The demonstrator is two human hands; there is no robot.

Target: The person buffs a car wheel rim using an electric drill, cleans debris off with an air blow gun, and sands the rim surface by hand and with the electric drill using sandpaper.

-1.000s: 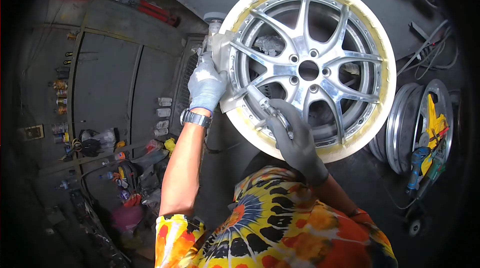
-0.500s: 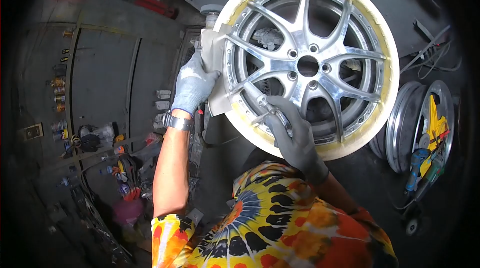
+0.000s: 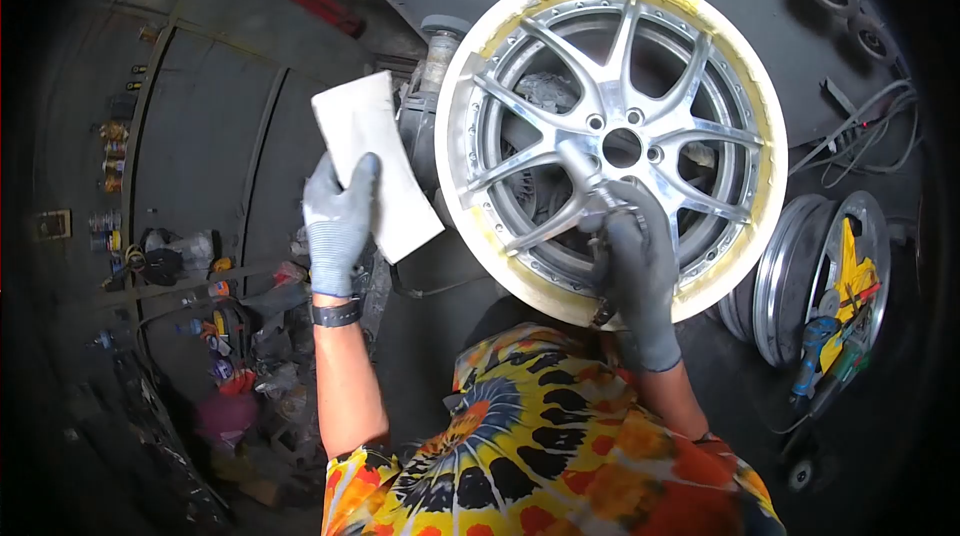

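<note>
A silver multi-spoke alloy wheel (image 3: pixel 622 76) lies face up, with a pale ring and a yellow band (image 3: pixel 520 4) around its rim. My left hand (image 3: pixel 340 211), in a grey glove, grips a stiff, slightly bent white sheet (image 3: pixel 372 146), thumb across its face, left of the wheel and apart from it. Over the lower spokes is my right hand (image 3: pixel 640 256), gloved in dark grey and wrapped round a metal hand tool (image 3: pixel 600 194). The tool's pale, blurred front end points toward the hub; its exact kind is unclear, and my fingers partly hide it.
Two more wheel rims (image 3: pixel 790 281) stand at the right, with a yellow item (image 3: pixel 856 276) and a blue power tool (image 3: pixel 822 346) against them. Cables (image 3: pixel 880 141) lie above these. Cluttered bottles and bags (image 3: pixel 230 336) fill the left side.
My left hand has drawn the sheet away from the wheel's left rim and turned its white face up. My right hand has shifted right with the tool, closer to the hub.
</note>
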